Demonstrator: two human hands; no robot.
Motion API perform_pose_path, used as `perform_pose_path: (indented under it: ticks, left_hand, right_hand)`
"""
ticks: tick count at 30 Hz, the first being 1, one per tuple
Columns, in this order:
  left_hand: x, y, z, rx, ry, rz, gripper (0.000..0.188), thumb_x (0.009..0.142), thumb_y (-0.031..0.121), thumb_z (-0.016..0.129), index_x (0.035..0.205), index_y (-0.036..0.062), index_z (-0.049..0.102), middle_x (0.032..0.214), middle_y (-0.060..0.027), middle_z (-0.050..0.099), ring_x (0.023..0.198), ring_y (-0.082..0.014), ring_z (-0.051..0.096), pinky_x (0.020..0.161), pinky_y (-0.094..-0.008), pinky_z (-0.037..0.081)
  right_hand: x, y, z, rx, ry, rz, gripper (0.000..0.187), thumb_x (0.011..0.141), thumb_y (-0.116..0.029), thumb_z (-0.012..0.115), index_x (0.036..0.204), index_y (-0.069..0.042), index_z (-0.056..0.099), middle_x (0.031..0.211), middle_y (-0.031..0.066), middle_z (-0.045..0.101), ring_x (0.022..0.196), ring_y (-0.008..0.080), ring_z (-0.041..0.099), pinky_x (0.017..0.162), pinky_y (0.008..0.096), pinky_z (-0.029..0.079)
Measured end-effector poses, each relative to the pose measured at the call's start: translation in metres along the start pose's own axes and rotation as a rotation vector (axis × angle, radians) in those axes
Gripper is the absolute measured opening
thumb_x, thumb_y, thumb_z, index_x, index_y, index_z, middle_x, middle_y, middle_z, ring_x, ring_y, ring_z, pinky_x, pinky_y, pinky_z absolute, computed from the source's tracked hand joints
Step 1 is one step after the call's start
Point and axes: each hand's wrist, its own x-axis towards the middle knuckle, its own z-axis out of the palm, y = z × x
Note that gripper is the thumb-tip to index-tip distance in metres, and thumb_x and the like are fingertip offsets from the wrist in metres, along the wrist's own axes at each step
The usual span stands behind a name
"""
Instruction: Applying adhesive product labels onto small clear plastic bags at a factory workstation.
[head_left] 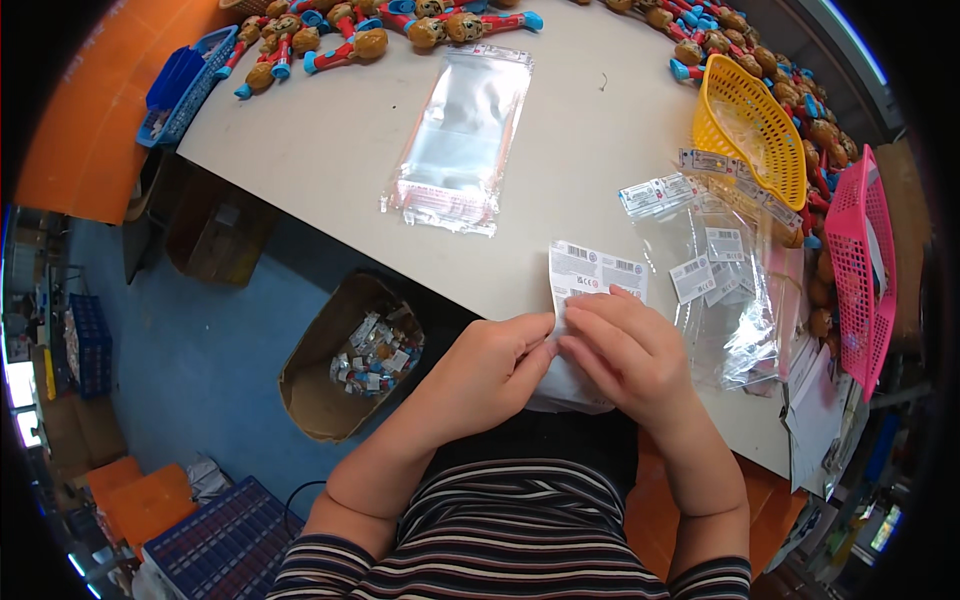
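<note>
A white sheet of printed barcode labels (pixel 583 262) hangs over the table's near edge, close to my body. My left hand (pixel 500 365) is closed, thumb and fingers pinching the sheet's left side. From the other side my right hand (pixel 635 355) is closed on the same sheet, its fingertips almost meeting the left thumb. Whether a label is between the fingertips is hidden. To the right of my hands lie clear plastic bags (pixel 722 325), with several small white labels (pixel 692 279) on them. A neat stack of clear bags (pixel 457 130) rests farther off on the pale table.
Painted figures (pixel 365 45) in red and blue pile along the far edge and right side. A yellow basket (pixel 748 125), a pink basket (pixel 862 270) and a blue basket (pixel 200 85) stand around the table (pixel 300 130). On the floor, a cardboard box (pixel 300 385) holds small packets.
</note>
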Motion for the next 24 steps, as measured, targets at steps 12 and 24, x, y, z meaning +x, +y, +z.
perform_pose_path:
  ticks: [12, 24]
  left_hand:
    - [0.000, 0.004, -0.004, 0.101, -0.002, 0.067, 0.011, 0.095, 0.006, 0.058, 0.089, -0.0028, 0.060, 0.063, -0.0136, 0.052, 0.053, -0.0162, 0.044, 0.052, -0.0301, 0.038]
    - [-0.001, 0.000, -0.005, 0.063, -0.025, 0.037, 0.009, 0.094, 0.005, 0.058, 0.089, -0.0029, 0.060, 0.063, -0.0115, 0.051, 0.056, -0.0114, 0.043, 0.053, -0.0286, 0.038]
  right_hand:
    - [0.003, -0.002, 0.000, 0.097, -0.051, 0.040, 0.018, 0.078, 0.000, 0.075, 0.094, -0.002, 0.069, 0.094, 0.0112, 0.072, 0.085, 0.0283, 0.071, 0.082, 0.0383, 0.059]
    - [0.006, -0.002, 0.001, 0.101, -0.115, 0.052, 0.018, 0.077, 0.001, 0.075, 0.094, 0.000, 0.070, 0.095, 0.0120, 0.071, 0.083, 0.0288, 0.070, 0.074, 0.0342, 0.058]
